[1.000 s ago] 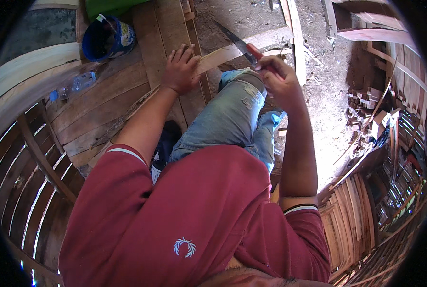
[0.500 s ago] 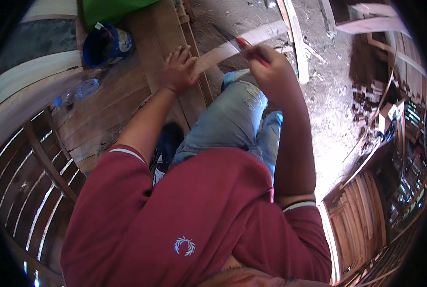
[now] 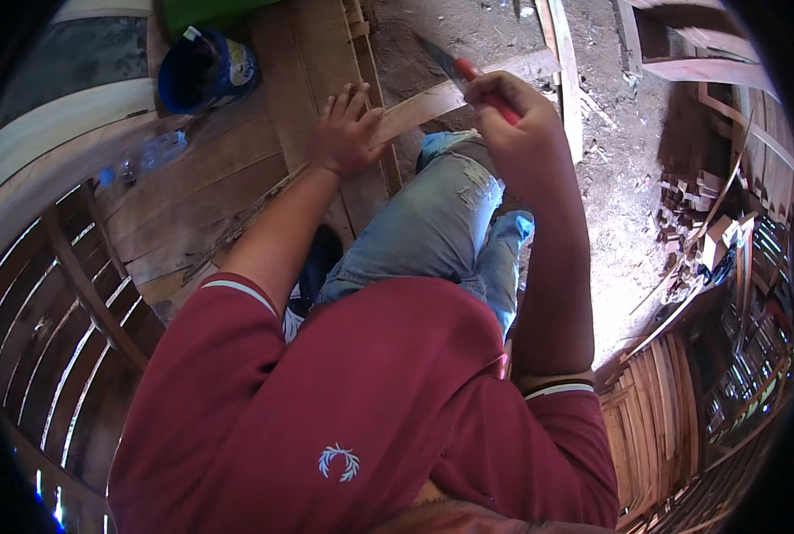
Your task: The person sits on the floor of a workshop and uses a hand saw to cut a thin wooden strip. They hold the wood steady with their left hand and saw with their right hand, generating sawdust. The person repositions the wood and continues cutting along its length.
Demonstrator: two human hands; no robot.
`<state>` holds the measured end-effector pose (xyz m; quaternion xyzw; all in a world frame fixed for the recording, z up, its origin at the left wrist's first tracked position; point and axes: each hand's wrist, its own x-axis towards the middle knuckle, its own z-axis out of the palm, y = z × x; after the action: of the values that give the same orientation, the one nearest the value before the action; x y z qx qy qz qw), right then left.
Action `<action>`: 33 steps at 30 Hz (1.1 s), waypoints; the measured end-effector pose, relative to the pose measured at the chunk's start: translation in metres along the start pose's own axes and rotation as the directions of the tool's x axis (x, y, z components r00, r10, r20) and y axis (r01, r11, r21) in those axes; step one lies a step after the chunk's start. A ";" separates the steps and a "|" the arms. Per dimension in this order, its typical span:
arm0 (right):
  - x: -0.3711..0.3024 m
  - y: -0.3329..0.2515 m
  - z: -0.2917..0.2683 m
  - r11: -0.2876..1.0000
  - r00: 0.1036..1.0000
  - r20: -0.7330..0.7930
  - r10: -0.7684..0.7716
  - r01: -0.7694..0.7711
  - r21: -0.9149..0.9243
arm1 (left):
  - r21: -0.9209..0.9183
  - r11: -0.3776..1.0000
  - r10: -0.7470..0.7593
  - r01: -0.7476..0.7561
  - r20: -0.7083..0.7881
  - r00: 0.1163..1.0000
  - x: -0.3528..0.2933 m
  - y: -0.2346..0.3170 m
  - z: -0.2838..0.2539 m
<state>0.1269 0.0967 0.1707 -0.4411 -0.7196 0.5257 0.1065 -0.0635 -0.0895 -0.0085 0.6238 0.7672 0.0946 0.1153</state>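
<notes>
A pale wooden board (image 3: pixel 415 109) lies with its near end on the brown plank bench and sticks out to the right over the dirt floor. My left hand (image 3: pixel 342 141) is open and rests flat by the board's left end, its fingers spread. My right hand (image 3: pixel 529 133) is closed around the red handle of a handsaw (image 3: pixel 441 60). The dark, tapering blade points up and to the left, crossing the board's far edge in view. Whether the blade touches the wood I cannot tell. My knee in torn jeans (image 3: pixel 450 178) is just below the board.
On the bench (image 3: pixel 201 200) at the left stand a blue bucket (image 3: pixel 183 82) and a clear plastic bottle (image 3: pixel 161 149) on its side. A green thing (image 3: pixel 210 11) is at the top. Upright timber (image 3: pixel 568 89) and piled wood scraps (image 3: pixel 695 200) are at the right.
The view has shifted slightly. My right hand and the saw sit a little lower and farther right, with more of the red handle visible. My left hand stays at the board.
</notes>
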 end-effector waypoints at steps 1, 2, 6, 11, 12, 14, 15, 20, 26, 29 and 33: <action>0.001 0.005 -0.003 1.000 1.000 -0.007 0.007 -0.006 0.023 | 0.001 1.000 -0.005 0.005 -0.003 1.000 0.006 -0.001 0.000; 0.013 0.013 0.005 1.000 0.999 -0.033 -0.018 0.019 0.025 | -0.005 1.000 -0.004 0.004 -0.011 1.000 0.012 0.002 -0.001; 0.004 0.020 -0.020 0.999 0.999 -0.031 -0.029 0.030 0.025 | -0.007 1.000 0.012 -0.012 0.009 1.000 0.001 0.003 0.001; -0.024 0.000 -0.058 0.979 0.996 -0.077 0.047 -0.030 0.201 | -0.026 1.000 -0.007 0.007 -0.001 1.000 0.005 0.004 -0.004; -0.031 0.001 -0.059 0.967 0.992 -0.095 0.078 -0.052 0.250 | -0.019 1.000 -0.007 0.007 0.008 1.000 0.004 0.004 -0.004; -0.043 0.006 -0.062 0.968 0.986 -0.124 0.109 -0.077 0.240 | -0.002 1.000 -0.002 0.002 0.023 1.000 0.004 0.002 -0.003; -0.048 0.014 -0.060 0.969 0.981 -0.145 0.130 -0.095 0.227 | -0.017 1.000 0.001 0.000 0.017 1.000 0.003 0.001 -0.001; -0.059 0.072 -0.053 0.997 0.930 -0.365 0.042 -0.062 -0.043 | -0.020 1.000 0.003 -0.003 0.013 1.000 0.005 0.004 -0.003; -0.058 0.079 -0.073 0.972 0.892 -0.450 0.034 0.075 0.222 | 0.004 1.000 0.002 -0.002 0.015 1.000 0.009 0.011 -0.007; -0.051 0.069 -0.105 0.915 0.883 -0.469 0.013 0.179 0.362 | -0.006 1.000 -0.022 0.022 0.056 0.998 0.010 0.015 -0.014; 0.017 0.084 -0.133 0.974 0.856 -0.488 -0.169 0.220 0.049 | 0.034 0.999 0.005 -0.008 0.067 0.998 0.012 0.008 -0.012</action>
<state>0.2428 0.2024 0.1509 -0.4764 -0.6835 0.4225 0.3569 -0.0619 -0.0762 0.0046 0.6310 0.7624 0.0608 0.1300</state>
